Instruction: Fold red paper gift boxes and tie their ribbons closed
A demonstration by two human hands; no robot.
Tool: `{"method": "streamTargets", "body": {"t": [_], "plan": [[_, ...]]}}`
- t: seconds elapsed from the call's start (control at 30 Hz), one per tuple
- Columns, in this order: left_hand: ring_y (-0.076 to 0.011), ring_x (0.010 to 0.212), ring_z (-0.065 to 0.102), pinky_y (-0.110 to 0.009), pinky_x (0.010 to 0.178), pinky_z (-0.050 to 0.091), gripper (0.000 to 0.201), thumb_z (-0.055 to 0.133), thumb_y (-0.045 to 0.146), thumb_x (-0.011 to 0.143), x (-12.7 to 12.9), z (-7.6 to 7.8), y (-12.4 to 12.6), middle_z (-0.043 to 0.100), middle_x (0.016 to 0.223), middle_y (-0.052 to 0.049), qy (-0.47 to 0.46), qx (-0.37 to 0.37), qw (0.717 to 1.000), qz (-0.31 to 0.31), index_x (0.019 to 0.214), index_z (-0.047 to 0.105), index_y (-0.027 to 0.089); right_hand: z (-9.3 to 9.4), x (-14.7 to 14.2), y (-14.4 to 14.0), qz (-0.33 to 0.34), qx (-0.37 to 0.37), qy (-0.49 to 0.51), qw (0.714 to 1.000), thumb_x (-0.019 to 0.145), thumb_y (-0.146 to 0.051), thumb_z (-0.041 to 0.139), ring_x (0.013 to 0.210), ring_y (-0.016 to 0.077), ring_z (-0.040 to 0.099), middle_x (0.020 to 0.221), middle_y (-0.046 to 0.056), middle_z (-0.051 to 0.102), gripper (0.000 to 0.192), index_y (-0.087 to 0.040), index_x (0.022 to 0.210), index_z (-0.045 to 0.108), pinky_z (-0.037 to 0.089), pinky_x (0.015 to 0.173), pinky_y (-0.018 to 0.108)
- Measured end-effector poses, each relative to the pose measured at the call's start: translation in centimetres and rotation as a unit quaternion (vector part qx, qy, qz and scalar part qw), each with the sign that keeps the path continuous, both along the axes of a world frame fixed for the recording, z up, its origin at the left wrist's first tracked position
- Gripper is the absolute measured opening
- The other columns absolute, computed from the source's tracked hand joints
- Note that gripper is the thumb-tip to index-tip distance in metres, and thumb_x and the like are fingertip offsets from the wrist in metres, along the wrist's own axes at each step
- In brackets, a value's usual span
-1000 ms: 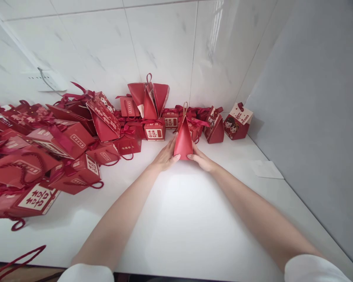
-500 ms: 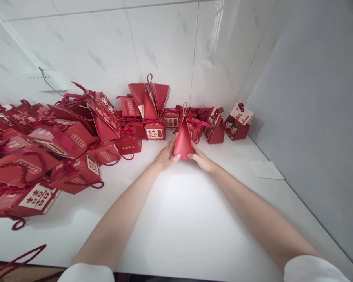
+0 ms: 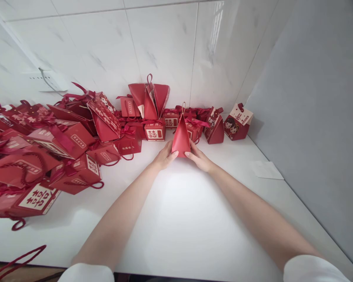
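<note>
Your pointed box (image 3: pixel 181 141) shows a plain red face, narrowing upward to a thin loop (image 3: pixel 182 107). It is upright at the white table (image 3: pixel 182 227), in front of the row of red boxes (image 3: pixel 154 131); base contact cannot be confirmed. Your left hand (image 3: pixel 165 155) and right hand (image 3: pixel 200 157) clamp its opposite sides, thumbs at the lower front corners; your other fingers are partly hidden.

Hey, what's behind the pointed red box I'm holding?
To the right behind the pointed red box, part of a ribboned box shows. Anything else directly behind is covered and cannot be seen.
</note>
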State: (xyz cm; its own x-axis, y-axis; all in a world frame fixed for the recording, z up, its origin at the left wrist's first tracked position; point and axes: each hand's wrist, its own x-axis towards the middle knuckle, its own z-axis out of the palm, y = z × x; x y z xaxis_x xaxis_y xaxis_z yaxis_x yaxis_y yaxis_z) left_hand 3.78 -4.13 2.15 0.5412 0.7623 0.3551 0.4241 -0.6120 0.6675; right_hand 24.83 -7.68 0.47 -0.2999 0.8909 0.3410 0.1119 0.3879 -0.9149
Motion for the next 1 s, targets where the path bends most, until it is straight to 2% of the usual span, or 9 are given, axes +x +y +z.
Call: {"method": "streamTargets", "body": {"t": [0.4,1.0], "plan": [[-0.0352,0.131,0.045,-0.05,0.11,0.036,0.079,0.037,0.065,0.087,-0.08,-0.35,0.28,0.042,0.148,-0.015,-0.011,-0.017,1.0,0.006,0.151,0.029,0.019,0.09,-0.03,-0.21,-0.009,-0.003,-0.011,1.0,0.09,-0.057,0.056,0.148,0.0235,0.024,0.163,0.001,0.019,0.083,-0.031,0.156,0.014,0.018,0.123,0.045],[-0.0348,0.139,0.039,-0.05,0.113,0.033,0.08,0.038,0.064,0.086,-0.07,-0.74,0.75,0.036,0.154,-0.013,-0.044,-0.048,0.998,0.008,0.151,0.031,0.017,0.13,-0.05,-0.25,-0.015,0.003,-0.024,1.0,0.087,-0.061,0.057,0.15,0.0259,0.017,0.163,0.001,0.018,0.087,-0.032,0.156,0.014,0.013,0.124,0.048]]}}
